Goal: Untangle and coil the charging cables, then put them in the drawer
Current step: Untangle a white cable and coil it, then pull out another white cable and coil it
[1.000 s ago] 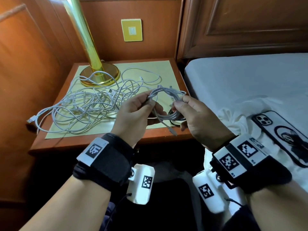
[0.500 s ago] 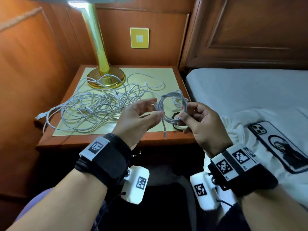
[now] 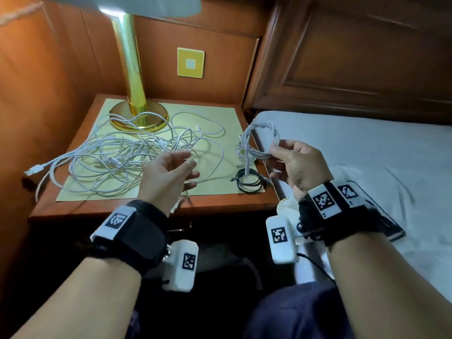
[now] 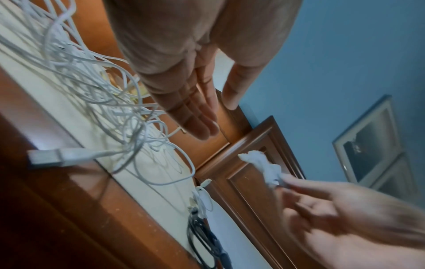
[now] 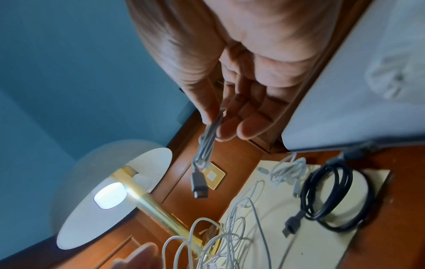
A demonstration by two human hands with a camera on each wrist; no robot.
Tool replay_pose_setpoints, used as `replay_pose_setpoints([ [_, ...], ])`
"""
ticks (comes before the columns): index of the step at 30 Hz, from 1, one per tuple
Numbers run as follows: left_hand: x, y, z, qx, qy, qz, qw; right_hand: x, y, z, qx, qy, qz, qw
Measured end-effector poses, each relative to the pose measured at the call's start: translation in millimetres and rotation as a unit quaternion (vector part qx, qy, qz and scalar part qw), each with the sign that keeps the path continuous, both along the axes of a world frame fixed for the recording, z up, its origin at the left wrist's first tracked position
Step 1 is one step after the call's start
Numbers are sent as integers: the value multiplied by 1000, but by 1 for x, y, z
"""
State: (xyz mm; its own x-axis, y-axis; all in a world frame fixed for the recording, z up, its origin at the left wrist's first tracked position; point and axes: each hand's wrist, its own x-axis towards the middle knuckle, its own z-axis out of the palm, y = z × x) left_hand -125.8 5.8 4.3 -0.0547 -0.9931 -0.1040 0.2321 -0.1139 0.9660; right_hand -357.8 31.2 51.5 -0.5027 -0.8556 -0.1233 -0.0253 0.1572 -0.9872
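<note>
Coiled white charging cable (image 3: 259, 143): small loop of several turns, pinched between thumb and fingertips of right hand (image 3: 297, 165), held in the air above the right edge of the wooden bedside table (image 3: 220, 205), one plug end hanging down
Left hand (image 3: 168, 174): fingers straight and relaxed, holding nothing, above the table's front
Tangled white cables (image 3: 127, 157): loose heap on pale yellow mat (image 3: 215, 113), against brass lamp base (image 3: 139, 116)
Coiled black cable (image 3: 249, 182): flat on the mat's near right corner
Small white coil (image 5: 287, 170): just behind it
</note>
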Motion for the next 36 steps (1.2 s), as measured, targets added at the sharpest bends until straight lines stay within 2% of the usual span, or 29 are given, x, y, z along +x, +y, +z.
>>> replay_pose_setpoints([
  [5, -15, -22, -2, -74, -117, -26, 990, -10, -62, -32, 15, -45, -7, 999],
  [8, -17, -45, -4, -112, -196, -23, 974, -29, -98, -48, 38, -13, -29, 999],
  [11, -21, -67, -10, -112, -235, -33, 965, -46, -123, -61, 68, 15, -46, 996],
  [15, -29, -90, -18, -112, -282, -69, 950, -57, -157, -70, 80, 2, -69, 994],
  [21, -35, -114, -18, -92, -270, -82, 955, -63, -199, -83, 113, 26, -55, 992],
  [27, -36, -127, -16, -95, -264, -86, 956, -55, -216, -90, 198, 11, 1, 980],
  [29, -35, -129, -15, -93, -261, -86, 957, -57, -217, -95, 211, 56, 13, 976],
  [33, -32, -127, -13, -93, -260, -92, 957, -57, -216, -92, 233, 200, -4, 952],
  [36, -28, -122, -9, -96, -258, -96, 957, -53, -212, -85, 205, 272, -4, 940],
])
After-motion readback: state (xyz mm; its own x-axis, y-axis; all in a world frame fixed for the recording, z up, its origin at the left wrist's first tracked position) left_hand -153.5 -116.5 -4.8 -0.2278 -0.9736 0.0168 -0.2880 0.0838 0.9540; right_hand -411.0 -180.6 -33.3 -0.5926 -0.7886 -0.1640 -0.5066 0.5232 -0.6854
